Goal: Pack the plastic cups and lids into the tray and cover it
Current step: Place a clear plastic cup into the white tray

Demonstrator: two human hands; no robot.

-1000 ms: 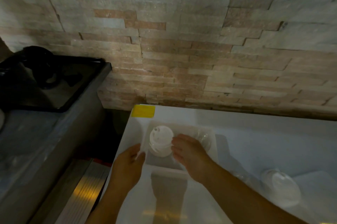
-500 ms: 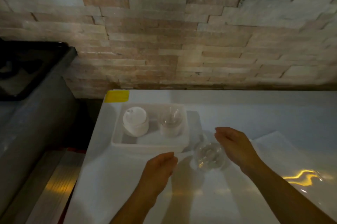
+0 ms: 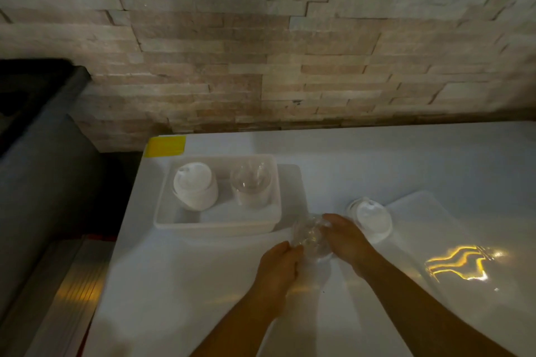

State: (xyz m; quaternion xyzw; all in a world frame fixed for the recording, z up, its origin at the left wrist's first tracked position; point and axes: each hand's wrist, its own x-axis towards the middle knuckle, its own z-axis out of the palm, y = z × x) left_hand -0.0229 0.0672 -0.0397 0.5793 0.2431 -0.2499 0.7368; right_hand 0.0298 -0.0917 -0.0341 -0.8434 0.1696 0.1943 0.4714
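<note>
Both hands wrap a clear cup [image 3: 311, 236] on the white tabletop [image 3: 179, 284], just in front of the tray [image 3: 217, 223]: left hand [image 3: 280, 269] and right hand [image 3: 346, 240] curl their fingers round it. Beside them sits a lidded cup [image 3: 369, 218]. Inside the tray stand two more cups [image 3: 195, 189].

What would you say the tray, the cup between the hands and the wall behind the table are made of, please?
The tray looks like white, slightly glossy plastic: smooth walls and rounded corners. The cup seems to be thin clear plastic, since the table shows through it and it glints. The wall appears to be rough, matt stacked stone in uneven grey and tan strips, though it could be a veneer.
</note>
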